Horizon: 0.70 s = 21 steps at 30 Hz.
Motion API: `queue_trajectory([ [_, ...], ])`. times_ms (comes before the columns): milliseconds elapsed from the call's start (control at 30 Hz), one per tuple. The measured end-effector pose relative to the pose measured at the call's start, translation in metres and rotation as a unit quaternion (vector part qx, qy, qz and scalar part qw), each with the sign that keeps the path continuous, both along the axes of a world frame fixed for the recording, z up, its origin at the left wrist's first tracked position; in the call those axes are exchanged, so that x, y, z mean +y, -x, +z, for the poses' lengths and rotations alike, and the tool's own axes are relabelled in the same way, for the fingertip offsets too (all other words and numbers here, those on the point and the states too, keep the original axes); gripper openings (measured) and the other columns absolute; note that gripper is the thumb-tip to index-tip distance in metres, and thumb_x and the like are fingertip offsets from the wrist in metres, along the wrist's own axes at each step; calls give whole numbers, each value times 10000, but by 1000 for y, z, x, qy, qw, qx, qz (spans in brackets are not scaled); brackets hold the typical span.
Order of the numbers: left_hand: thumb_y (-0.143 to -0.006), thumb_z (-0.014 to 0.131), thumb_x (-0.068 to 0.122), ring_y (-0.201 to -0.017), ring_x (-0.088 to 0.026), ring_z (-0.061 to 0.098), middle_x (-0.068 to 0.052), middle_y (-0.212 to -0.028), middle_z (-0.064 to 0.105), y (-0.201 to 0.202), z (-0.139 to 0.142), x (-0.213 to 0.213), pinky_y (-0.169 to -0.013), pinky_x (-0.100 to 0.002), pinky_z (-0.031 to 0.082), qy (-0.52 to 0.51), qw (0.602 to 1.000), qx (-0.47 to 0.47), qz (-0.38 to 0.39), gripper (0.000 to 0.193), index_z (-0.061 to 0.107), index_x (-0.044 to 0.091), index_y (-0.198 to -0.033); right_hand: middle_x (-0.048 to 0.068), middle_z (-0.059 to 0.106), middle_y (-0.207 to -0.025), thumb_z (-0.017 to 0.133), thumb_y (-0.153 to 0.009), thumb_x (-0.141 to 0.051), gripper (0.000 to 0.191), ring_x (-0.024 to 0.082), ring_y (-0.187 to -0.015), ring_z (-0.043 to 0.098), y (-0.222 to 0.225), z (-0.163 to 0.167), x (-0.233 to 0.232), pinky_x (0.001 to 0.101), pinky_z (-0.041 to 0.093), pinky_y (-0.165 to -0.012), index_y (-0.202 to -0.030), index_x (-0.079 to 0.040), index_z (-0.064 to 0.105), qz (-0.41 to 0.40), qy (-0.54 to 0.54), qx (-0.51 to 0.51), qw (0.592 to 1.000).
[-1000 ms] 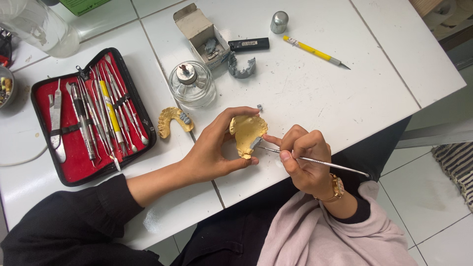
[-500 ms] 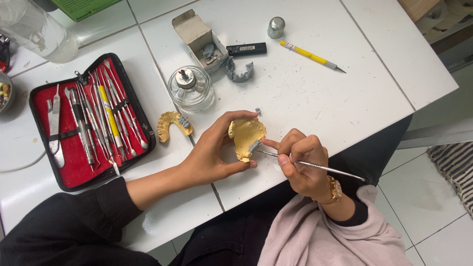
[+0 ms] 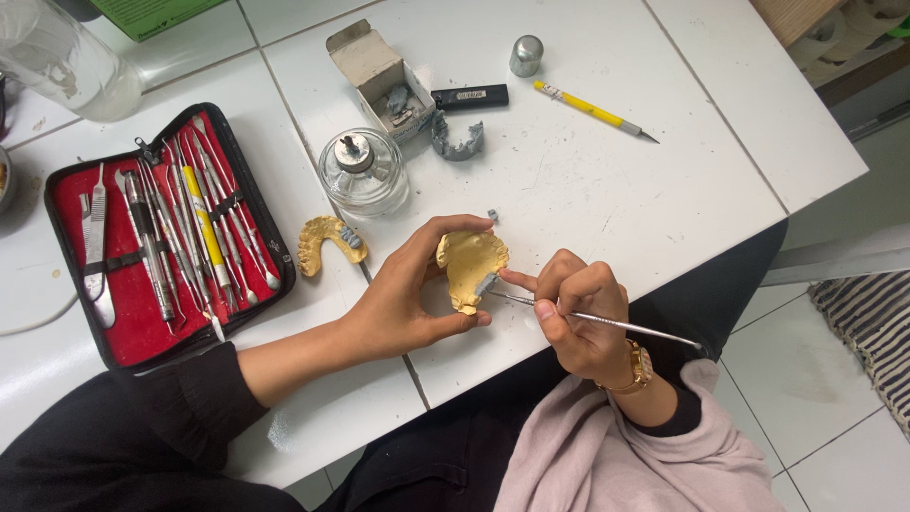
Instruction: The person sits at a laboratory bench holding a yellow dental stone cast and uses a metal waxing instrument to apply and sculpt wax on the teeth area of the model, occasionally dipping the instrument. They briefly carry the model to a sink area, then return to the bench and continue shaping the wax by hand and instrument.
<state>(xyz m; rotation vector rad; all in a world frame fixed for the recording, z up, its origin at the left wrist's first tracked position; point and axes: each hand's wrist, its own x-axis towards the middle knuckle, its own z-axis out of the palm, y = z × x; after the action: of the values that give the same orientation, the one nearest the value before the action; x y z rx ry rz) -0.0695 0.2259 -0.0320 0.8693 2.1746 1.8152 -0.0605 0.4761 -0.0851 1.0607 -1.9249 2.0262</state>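
My left hand [image 3: 412,289] grips a yellow dental cast [image 3: 470,265] between thumb and fingers, just above the white table's front edge. My right hand [image 3: 578,318] holds a thin metal instrument [image 3: 607,320] like a pen; its tip touches a small grey wax piece on the cast's lower right side. A second yellow arch-shaped cast [image 3: 327,242] lies on the table to the left of my left hand.
An open red-lined tool case [image 3: 161,242] with several metal instruments lies at left. A glass spirit lamp [image 3: 362,171], a small open cardboard box [image 3: 379,76], a grey wax arch [image 3: 457,140], a black lighter [image 3: 471,95], a metal cap [image 3: 526,55] and a yellow pencil [image 3: 592,111] sit behind.
Both hands stay together on the cast with only slight shifts; the instrument tip remains at the cast's edge. The camera view has drifted a little.
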Motion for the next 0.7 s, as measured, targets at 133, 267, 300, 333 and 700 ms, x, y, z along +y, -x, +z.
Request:
queue_trajectory([
  [133,-830,867,181,-1462,-264,498,-116,-1540,465,0,0,0,-1149,-422,479,5,1000,-2,2,821,396,83,-1495,34,511,-796,520,-994,38,173,63,-768,496,-1,1,0,544,618,-1090,-1012,-96,412,1,6,-11,1000],
  [267,-837,865,174,-1462,-261,502,-116,-1540,468,-1,0,0,-1158,-424,475,-3,1000,-3,1,812,398,80,-1495,37,524,-787,528,-976,52,181,75,-774,518,-1,3,-2,542,621,-1079,-1010,-89,418,-8,-10,-1,1000],
  [300,-841,865,170,-1463,-260,504,-116,-1540,469,-1,0,0,-1165,-425,470,-6,1000,-3,0,809,398,80,-1496,34,524,-780,531,-972,55,184,76,-774,522,0,3,-2,543,624,-1078,-1007,-89,421,-9,-15,4,1000],
  [333,-845,864,167,-1464,-260,506,-116,-1541,470,0,0,0,-1173,-427,464,-9,1000,-2,-1,806,397,79,-1496,36,525,-782,531,-974,56,185,75,-775,524,0,3,-2,544,622,-1082,-1009,-88,421,-8,-16,1,1000],
  [700,-843,867,162,-1465,-263,509,-117,-1545,474,-1,-2,-1,-1174,-426,467,-5,1000,-7,2,808,399,74,-1496,41,531,-787,523,-988,44,164,74,-779,509,-3,2,-2,558,610,-1095,-998,-90,429,-2,-7,-6,1000],
])
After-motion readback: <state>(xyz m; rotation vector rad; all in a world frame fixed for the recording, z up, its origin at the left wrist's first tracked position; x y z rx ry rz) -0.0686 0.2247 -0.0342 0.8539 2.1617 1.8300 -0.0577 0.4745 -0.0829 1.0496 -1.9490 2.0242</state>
